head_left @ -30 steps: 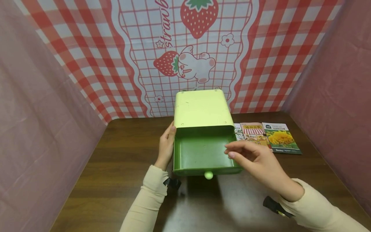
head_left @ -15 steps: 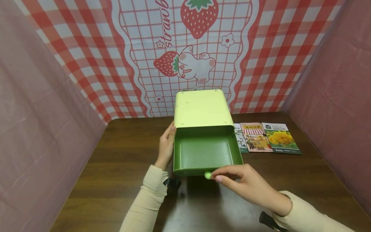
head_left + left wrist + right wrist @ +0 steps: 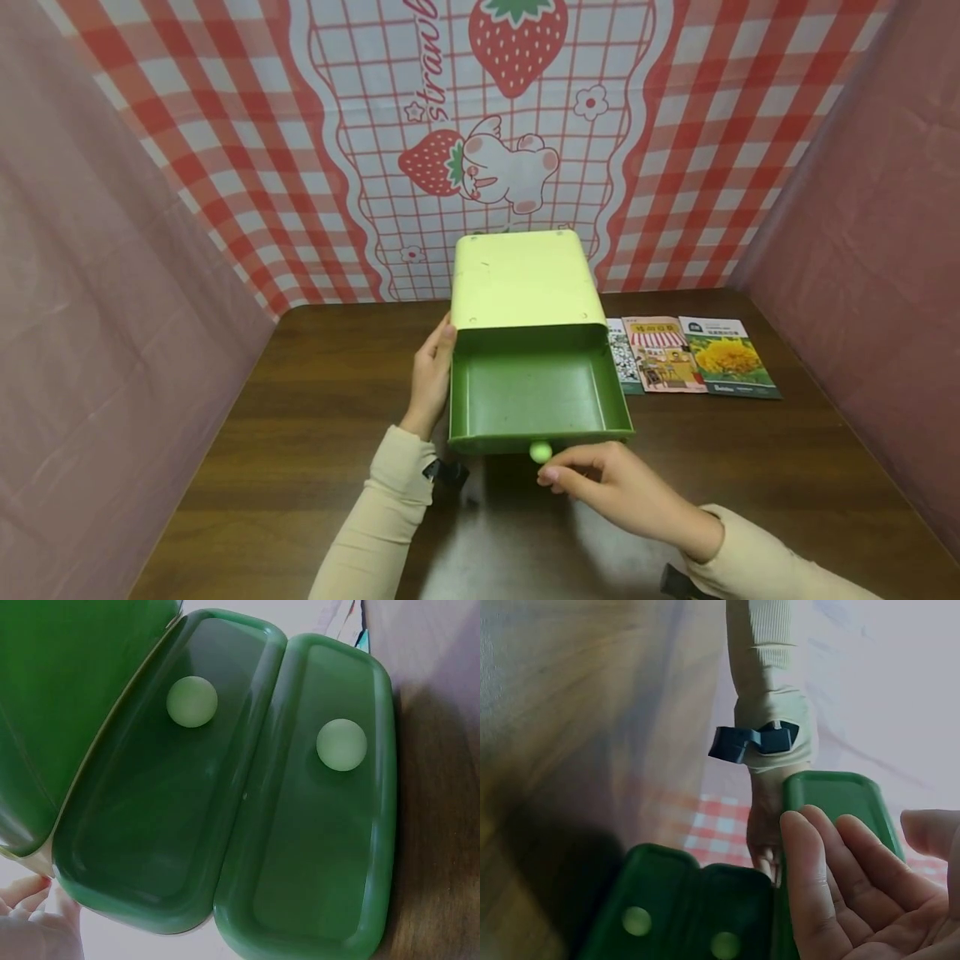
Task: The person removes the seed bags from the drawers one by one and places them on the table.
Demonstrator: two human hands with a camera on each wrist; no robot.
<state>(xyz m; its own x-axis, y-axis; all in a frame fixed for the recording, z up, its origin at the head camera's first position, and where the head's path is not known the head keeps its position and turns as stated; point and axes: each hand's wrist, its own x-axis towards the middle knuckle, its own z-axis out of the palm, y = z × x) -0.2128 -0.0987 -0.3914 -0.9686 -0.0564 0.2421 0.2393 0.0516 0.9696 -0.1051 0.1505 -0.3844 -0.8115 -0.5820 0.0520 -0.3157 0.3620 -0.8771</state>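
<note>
Yellow cabinet (image 3: 527,279), open green drawer (image 3: 531,392)

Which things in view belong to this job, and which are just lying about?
Likely in the job:
yellow drawer box
open green drawer
pale knob
left hand, touching box
right hand, near knob

Just lying about:
flower leaflet
awning leaflet
speckled leaflet, partly hidden

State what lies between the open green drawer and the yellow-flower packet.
Head view: a partly hidden black-and-white patterned packet, then a pink awning-print packet.
</note>
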